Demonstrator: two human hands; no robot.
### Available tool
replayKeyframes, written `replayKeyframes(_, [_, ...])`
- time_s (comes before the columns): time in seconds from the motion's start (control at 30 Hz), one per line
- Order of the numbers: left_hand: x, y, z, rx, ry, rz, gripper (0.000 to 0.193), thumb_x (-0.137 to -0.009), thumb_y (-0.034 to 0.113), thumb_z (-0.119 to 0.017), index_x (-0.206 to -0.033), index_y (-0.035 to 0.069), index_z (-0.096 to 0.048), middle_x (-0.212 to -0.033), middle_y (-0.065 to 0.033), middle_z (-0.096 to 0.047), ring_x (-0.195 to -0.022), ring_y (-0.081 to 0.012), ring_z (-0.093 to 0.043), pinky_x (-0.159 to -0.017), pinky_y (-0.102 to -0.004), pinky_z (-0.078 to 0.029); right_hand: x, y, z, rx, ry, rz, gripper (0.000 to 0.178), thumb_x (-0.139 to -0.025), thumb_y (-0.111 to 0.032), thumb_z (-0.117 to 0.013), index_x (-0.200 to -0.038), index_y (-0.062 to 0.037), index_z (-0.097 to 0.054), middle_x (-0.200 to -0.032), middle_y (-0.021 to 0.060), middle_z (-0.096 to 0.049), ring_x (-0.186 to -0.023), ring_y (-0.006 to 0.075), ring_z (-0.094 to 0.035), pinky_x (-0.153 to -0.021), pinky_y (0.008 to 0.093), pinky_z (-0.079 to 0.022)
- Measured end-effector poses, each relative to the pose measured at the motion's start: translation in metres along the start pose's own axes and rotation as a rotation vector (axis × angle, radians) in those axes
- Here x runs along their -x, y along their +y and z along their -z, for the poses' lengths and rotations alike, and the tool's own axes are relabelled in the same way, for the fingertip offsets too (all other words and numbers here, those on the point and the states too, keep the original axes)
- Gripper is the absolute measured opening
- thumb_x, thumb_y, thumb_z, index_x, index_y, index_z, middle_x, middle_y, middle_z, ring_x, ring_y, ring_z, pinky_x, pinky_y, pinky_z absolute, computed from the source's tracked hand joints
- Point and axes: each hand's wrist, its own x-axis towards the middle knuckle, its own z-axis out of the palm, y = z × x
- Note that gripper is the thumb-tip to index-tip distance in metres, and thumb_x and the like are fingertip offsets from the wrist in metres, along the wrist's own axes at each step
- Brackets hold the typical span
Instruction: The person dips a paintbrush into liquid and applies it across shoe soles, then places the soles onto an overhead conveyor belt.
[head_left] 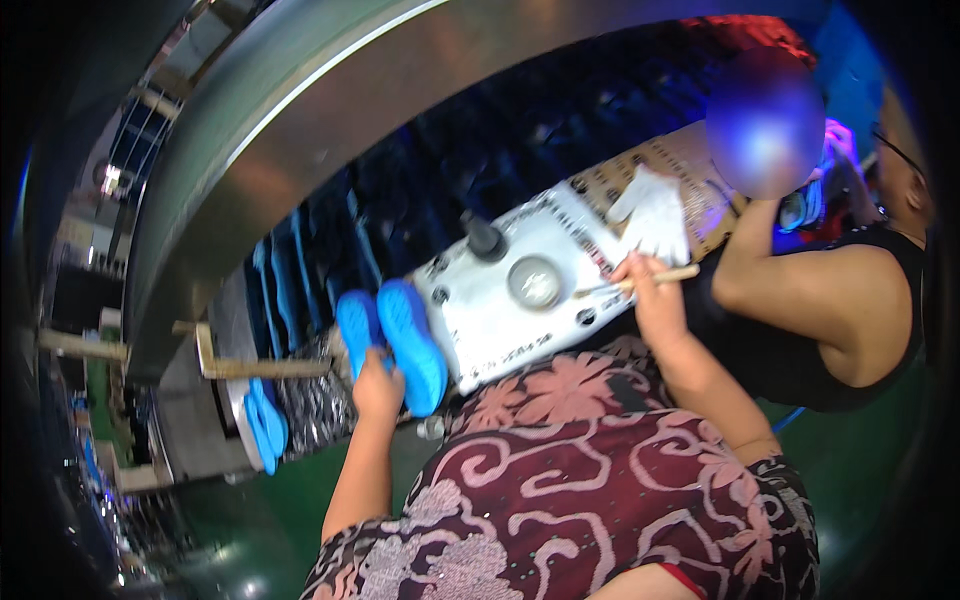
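My left hand (378, 387) is closed on the near end of a blue shoe sole (360, 325). A second blue sole (412, 350) lies close along its right side; whether my fingers also touch it I cannot tell. In my right hand (655, 305) is a brush with a pale wooden handle (680, 273), gripped by the fingers. Its tip points left toward a round grey bowl (520, 298) with whitish stuff inside. The bowl stands on a white printed sheet (480, 335). Behind the bowl is a dark, tapered container (484, 238).
A white glove (655, 215) lies on brown printed cardboard (600, 185) beyond my right hand. Another person (830, 300) in a black top sits close at right. More blue soles (265, 425) lie at left, near a wooden bar (265, 369). A large metal housing (330, 100) arches overhead.
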Motion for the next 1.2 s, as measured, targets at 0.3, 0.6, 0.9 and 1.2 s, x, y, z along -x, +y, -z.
replayKeyframes(0.3, [0.002, 0.011, 0.009, -0.165, -0.086, -0.098, 0.026, -0.076, 0.024, -0.062, -0.09, 0.002, -0.061, -0.079, -0.0178, -0.064, -0.07, -0.0344, -0.063, -0.065, -0.0442, -0.051, -0.04, -0.005, -0.063, 0.525, -0.325, 0.437, 0.021, -0.086, -0.018, -0.061, -0.071, -0.004, -0.066, -0.069, 0.0092, -0.06, -0.07, 0.0233, -0.057, -0.068, 0.0331, -0.044])
replayKeyframes(0.6, [0.0, 0.02, 0.028, 0.133, -0.185, 0.019, 0.027, -0.08, 0.018, -0.055, -0.097, -0.002, -0.053, -0.074, -0.0175, -0.065, -0.066, -0.0315, -0.065, -0.059, -0.0419, -0.051, -0.049, 0.029, -0.079, 0.731, -0.327, 0.539, 0.019, -0.08, -0.024, -0.065, -0.069, -0.009, -0.067, -0.067, 0.0056, -0.06, -0.069, 0.0251, -0.056, -0.082, 0.0364, -0.04])
replayKeyframes(0.9, [0.006, 0.016, 0.022, 1.729, -0.731, 0.484, 0.055, -0.079, 0.016, -0.06, -0.128, -0.001, -0.039, -0.09, -0.0094, -0.06, -0.061, -0.0145, -0.057, -0.046, -0.0275, -0.048, -0.041, 0.01, -0.065, 0.166, -0.189, 0.092, 0.032, -0.091, -0.028, -0.058, -0.074, -0.0018, -0.067, -0.071, 0.004, -0.061, -0.069, 0.0131, -0.055, -0.066, 0.0281, -0.044])
replayKeyframes(1.2, [0.017, 0.112, 0.053, 1.489, -0.148, -0.042, 0.057, -0.084, 0.001, -0.056, -0.132, 0.001, -0.024, -0.107, -0.0161, -0.056, -0.092, -0.023, -0.063, -0.066, -0.0308, -0.056, -0.005, -0.036, -0.061, -0.208, -0.137, 0.004, 0.038, -0.094, -0.032, -0.051, -0.082, 0.0005, -0.066, -0.071, 0.0044, -0.061, -0.067, 0.011, -0.054, -0.067, 0.0245, -0.044])
